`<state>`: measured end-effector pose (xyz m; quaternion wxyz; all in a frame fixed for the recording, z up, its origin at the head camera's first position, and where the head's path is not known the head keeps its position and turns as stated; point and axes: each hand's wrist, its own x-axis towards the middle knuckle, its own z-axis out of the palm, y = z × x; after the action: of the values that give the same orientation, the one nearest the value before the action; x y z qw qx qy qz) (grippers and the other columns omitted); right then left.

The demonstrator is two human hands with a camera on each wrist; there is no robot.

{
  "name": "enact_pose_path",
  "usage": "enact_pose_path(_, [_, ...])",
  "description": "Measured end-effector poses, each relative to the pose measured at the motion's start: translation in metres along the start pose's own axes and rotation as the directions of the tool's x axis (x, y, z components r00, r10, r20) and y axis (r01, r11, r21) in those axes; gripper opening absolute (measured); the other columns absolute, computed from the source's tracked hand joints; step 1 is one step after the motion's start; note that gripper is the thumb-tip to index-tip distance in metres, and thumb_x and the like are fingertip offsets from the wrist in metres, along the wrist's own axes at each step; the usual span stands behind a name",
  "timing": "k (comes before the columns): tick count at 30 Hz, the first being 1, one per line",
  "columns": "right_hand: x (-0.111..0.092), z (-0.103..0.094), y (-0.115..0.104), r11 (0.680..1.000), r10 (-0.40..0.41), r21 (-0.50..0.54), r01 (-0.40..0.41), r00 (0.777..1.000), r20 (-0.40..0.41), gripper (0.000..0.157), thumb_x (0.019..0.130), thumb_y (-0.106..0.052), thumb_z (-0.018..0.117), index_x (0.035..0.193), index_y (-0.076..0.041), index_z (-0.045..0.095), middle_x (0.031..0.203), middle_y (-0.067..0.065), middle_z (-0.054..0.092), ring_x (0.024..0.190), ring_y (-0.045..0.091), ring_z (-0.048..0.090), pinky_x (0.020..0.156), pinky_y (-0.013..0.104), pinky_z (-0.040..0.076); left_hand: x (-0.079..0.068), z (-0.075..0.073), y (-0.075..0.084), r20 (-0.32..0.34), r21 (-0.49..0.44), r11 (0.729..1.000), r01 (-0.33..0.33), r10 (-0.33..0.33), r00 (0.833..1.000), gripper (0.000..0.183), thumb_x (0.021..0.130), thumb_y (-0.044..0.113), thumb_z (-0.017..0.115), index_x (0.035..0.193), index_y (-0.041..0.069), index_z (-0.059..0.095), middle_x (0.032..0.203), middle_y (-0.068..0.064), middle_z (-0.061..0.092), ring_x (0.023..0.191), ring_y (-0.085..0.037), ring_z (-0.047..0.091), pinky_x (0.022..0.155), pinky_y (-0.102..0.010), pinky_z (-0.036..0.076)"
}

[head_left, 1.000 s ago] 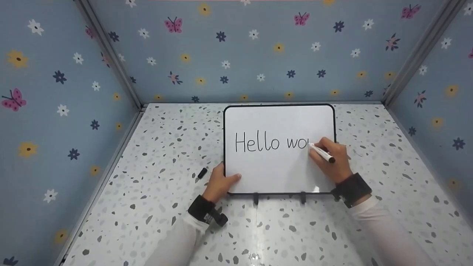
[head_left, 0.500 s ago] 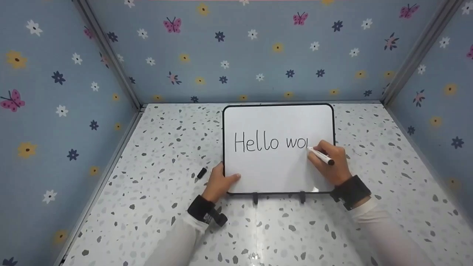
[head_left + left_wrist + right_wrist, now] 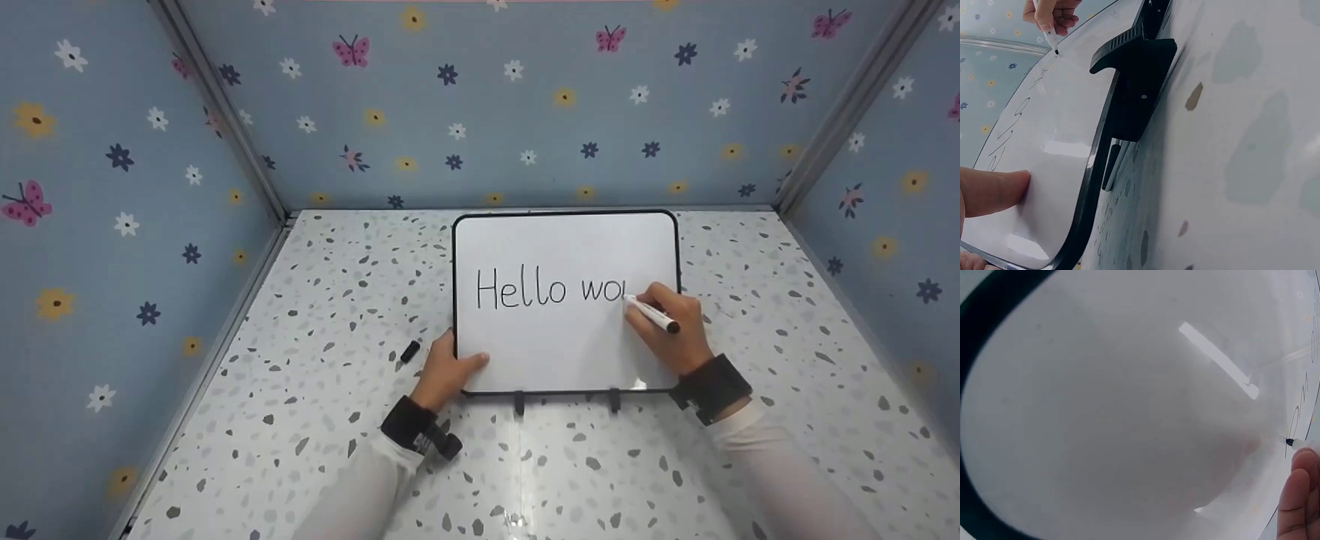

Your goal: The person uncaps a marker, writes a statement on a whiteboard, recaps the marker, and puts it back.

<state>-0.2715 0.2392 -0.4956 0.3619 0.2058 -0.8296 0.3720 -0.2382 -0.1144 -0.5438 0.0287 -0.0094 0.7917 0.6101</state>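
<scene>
Around everything, patterned walls (image 3: 517, 112): blue panels on the far, left and right sides, running out of view.
Speckled table (image 3: 277, 382): white, its near part cut off.
Whiteboard (image 3: 555, 345): stands on black feet (image 3: 519, 403) toward the far side, right of centre, bearing "Hello wo" and one more upright stroke (image 3: 624, 289).
Right hand (image 3: 686, 334): pinches the marker (image 3: 651, 313) over the board's right part. Writing the letter after "wo" seems the step in hand; the next move probably calls for a light, controlled tip and a firm board.
Left hand (image 3: 445, 371): grips the board's left edge, thumb on the face; its other fingers are mostly hidden.
Marker: white, slanting toward near right, tip apparently touching the board at that stroke.
Cap (image 3: 410, 352): black, lying just left of the left hand.
Last stroke: lower end hard to make out beside the tip; both wrist views are too oblique for reading.
</scene>
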Motion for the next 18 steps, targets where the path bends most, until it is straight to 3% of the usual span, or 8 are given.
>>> enact_pose_path(18, [0.0105, -0.0031, 0.0083, 0.999, 0.035, 0.006, -0.035, 0.999, -0.014, 0.011, 0.080, 0.004, 0.073, 0.077, 0.001, 0.062, 0.064, 0.011, 0.068, 0.057, 0.009, 0.050, 0.056, 0.010, 0.037, 0.0028, -0.0003, -0.0039, 0.007, -0.029, 1.000, -0.004, 0.005, 1.000, 0.055, 0.090, 0.006, 0.075, 0.141, -0.007, 0.060, 0.140, -0.028, 0.069, 0.131, -0.042, 0.067, 0.120, -0.055, 0.050])
